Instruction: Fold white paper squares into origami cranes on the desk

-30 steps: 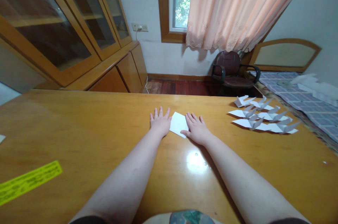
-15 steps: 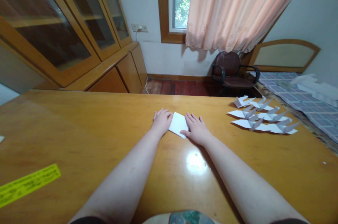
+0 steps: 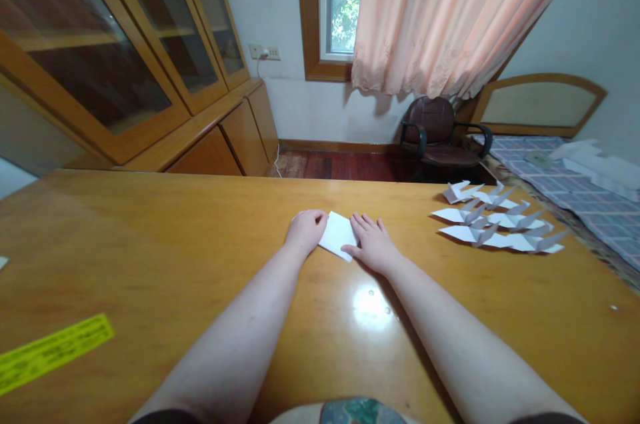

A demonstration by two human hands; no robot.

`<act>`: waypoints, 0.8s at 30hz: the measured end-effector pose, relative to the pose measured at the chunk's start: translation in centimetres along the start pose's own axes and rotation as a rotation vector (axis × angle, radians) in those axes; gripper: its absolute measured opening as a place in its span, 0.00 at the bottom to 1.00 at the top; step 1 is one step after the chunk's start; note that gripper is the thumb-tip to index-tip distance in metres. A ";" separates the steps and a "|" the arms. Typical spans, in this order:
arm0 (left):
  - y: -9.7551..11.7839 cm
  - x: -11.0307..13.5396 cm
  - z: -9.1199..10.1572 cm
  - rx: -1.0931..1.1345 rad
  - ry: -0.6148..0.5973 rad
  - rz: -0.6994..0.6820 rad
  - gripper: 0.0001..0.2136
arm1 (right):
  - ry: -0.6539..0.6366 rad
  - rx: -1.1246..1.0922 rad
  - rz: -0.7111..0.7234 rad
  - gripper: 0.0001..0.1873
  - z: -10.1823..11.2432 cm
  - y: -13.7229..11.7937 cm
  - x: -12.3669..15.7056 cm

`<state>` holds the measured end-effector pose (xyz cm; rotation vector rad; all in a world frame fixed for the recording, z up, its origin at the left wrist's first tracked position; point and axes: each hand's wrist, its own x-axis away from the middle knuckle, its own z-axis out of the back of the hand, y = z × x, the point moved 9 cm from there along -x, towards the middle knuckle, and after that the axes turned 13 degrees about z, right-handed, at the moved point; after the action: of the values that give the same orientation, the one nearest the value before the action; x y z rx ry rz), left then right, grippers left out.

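Note:
A small folded square of white paper lies flat on the wooden table between my hands. At the paper's left corner my left hand has its fingers curled in, with thumb and forefinger pinched at the paper's edge. Most of the left fingers are hidden behind the hand. My right hand rests flat with its fingers spread, and its fingertips and thumb press on the paper's right side.
Several white folded paper cranes stand in rows at the table's back right. A yellow printed strip lies at the front left. Beyond the table are a glass-doored cabinet, a dark armchair and a bed.
My left hand's fingers, stretched out before, have curled in to a pinch at the paper's left edge. The right hand and the paper have stayed in place.

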<state>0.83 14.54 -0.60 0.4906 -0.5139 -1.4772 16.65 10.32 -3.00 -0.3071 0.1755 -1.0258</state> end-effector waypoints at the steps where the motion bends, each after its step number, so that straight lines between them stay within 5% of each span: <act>1: -0.1 -0.1 0.0 0.036 -0.003 0.009 0.13 | 0.000 0.001 0.000 0.46 0.0 0.0 0.0; 10: -0.5 -0.2 0.3 0.328 -0.012 -0.005 0.12 | 0.017 -0.004 0.007 0.44 0.2 0.0 0.0; 18: -0.8 -0.4 -1.1 0.771 -0.175 0.046 0.16 | 0.091 -0.026 0.070 0.37 1.3 -0.5 -0.1; 24: 0.3 0.1 -1.6 0.637 -0.235 0.020 0.16 | 0.111 -0.083 0.141 0.28 1.8 -1.2 0.1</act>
<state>1.98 14.43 -1.70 0.8057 -1.1873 -1.3418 16.22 10.00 -0.93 -0.3085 0.3362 -0.8980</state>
